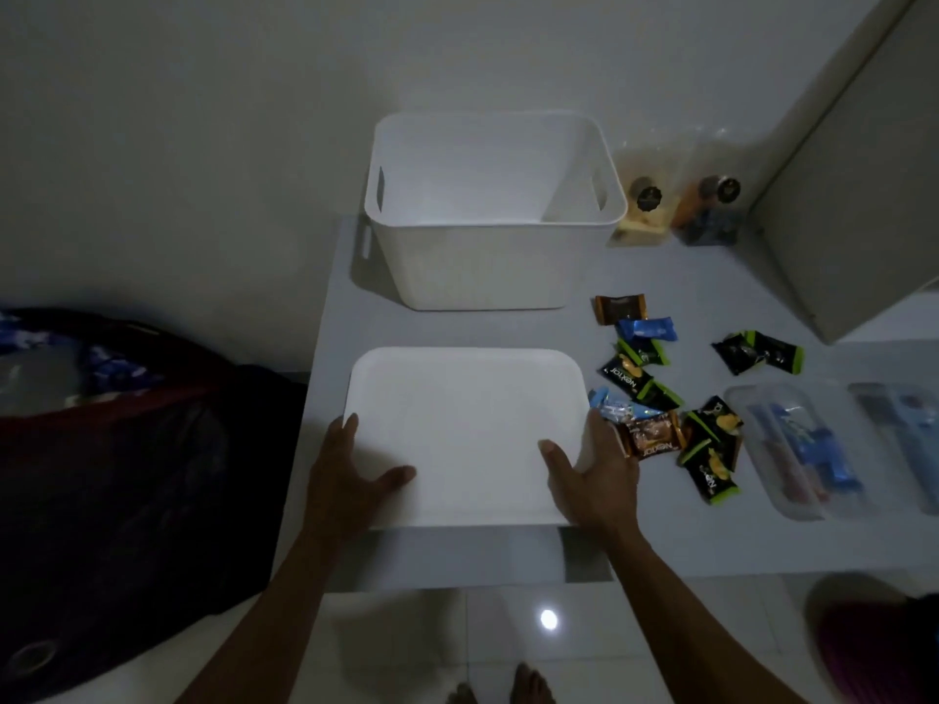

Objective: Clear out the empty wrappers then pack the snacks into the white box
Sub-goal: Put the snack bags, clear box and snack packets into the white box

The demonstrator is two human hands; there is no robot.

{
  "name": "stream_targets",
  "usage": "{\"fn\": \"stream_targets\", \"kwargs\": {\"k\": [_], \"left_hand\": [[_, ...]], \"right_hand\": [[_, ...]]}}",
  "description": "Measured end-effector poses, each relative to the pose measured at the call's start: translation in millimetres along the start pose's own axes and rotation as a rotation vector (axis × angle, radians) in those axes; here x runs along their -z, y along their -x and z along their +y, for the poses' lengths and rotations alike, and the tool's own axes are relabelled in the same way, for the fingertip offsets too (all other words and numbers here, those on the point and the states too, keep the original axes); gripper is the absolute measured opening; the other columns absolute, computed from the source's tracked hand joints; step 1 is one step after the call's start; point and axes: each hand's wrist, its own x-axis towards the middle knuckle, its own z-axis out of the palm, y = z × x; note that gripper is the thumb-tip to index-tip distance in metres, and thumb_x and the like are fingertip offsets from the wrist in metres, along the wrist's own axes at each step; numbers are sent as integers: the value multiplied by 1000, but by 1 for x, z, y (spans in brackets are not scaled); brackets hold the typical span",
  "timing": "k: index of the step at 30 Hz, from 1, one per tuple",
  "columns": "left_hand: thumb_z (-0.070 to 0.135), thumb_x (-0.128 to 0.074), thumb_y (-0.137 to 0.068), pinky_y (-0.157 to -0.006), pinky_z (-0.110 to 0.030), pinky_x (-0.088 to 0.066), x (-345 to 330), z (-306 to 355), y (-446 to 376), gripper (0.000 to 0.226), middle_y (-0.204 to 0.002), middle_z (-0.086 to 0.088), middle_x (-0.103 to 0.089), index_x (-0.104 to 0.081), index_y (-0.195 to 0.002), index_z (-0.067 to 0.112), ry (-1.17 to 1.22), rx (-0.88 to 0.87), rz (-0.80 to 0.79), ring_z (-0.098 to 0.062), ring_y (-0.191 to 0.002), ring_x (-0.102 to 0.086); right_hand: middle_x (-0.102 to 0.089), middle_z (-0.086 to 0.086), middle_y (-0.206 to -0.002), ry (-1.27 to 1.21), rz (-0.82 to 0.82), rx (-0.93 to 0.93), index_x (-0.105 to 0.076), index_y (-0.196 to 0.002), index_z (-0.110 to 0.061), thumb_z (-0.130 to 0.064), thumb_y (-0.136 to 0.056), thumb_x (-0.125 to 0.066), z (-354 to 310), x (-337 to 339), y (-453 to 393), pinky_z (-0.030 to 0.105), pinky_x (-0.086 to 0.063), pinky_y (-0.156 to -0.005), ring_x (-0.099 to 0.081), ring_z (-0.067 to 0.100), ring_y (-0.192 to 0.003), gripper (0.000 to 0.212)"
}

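Observation:
A white box point(488, 266) stands open and empty at the back of the table. In front of it lies its flat white lid point(465, 424). My left hand point(345, 475) grips the lid's near left edge and my right hand point(594, 475) grips its near right edge, thumbs on top. Right of the lid lie several small snack packets: black-and-green ones point(627, 373), a brown one point(653, 437), a blue one point(648, 329) and a dark brown one point(621, 308). Another black-and-green packet point(759, 352) lies farther right.
A clear plastic tray point(792, 449) with blue items sits at the right, another beside it. Two clear bags point(645, 205) stand behind the box's right side. A dark bag point(112, 475) fills the floor at left. A tall grey cabinet point(864, 195) rises at far right.

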Motion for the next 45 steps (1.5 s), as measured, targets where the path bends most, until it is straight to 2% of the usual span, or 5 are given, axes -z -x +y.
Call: {"fn": "stream_targets", "kwargs": {"k": [14,26,29,36,45], "left_hand": [[62,-72,-64,-116,-39,-20,-13,1,4,116,-163,-6,-3,-16,-154,15,-63,-13,-70,-23,-149,-10],[37,-78,-79,-111,-42,-37,32,87,62,68,-142,-11,-51,-53,-135,8,179,-93,42,-26,-131,-48],[40,-75,-80,-105,-36,-42,41,123,78,63,-140,-5,-53,-54,-134,14,220,-151,42,-21,-126,-51],[33,-76,-81,-93,-24,-40,33,207,80,52,-131,-4,-60,-61,-127,15,308,-264,14,-16,-119,-56],[35,-77,-79,-98,-33,-47,-37,308,33,51,-128,0,-61,-62,-125,18,278,-422,-32,-13,-115,-56]], "right_hand": [[-22,7,-160,120,-75,44,-18,-154,-15,-61,-83,-47,12,-5,-8,48,-6,-121,-17,24,-148,89],[-57,8,-136,-125,-5,58,-45,-142,-10,-24,-91,-68,-46,82,40,28,-47,-92,-56,20,-115,58],[-65,2,-114,-162,40,90,-54,-133,-12,-21,-91,-67,-59,117,57,13,-45,-71,-59,12,-94,46],[-69,-3,-99,-243,111,89,-62,-123,-21,-26,-90,-68,-63,180,47,35,-57,-81,-67,10,-88,33],[-69,-1,-92,-248,127,74,-66,-116,-16,-25,-91,-68,-42,248,-60,6,-45,-59,-63,2,-76,27]]}}
